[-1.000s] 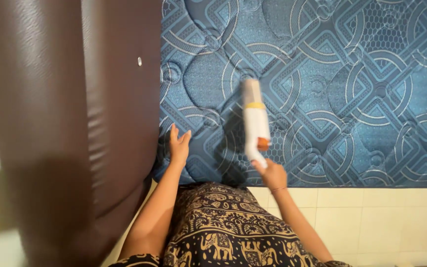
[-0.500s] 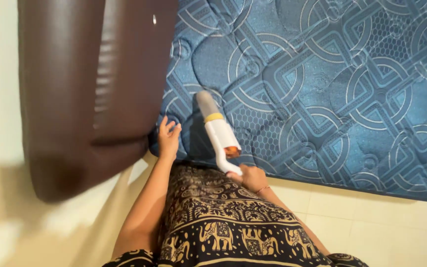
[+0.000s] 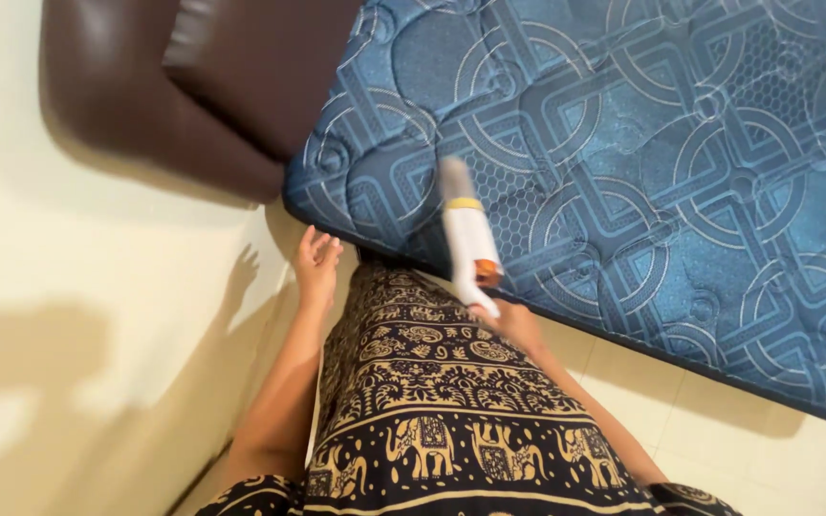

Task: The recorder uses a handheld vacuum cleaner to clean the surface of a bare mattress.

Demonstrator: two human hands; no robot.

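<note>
My right hand (image 3: 516, 323) grips the handle of a white handheld device (image 3: 467, 241) with a grey tip, a yellow band and an orange button. The device points up over the near edge of a blue quilted mattress (image 3: 642, 162). My left hand (image 3: 316, 266) hangs free with its fingers spread, just off the mattress corner and near the cream wall. It holds nothing. My dark patterned garment (image 3: 432, 411) fills the lower middle of the view.
A dark brown padded headboard (image 3: 193, 86) stands against the cream wall (image 3: 69, 315) at the upper left, meeting the mattress corner. Pale floor tiles (image 3: 767, 449) show to the lower right.
My left hand has come off the mattress corner and now hangs beside it. The view has swung left and tilted. The device stays in my right hand, now blurred with motion.
</note>
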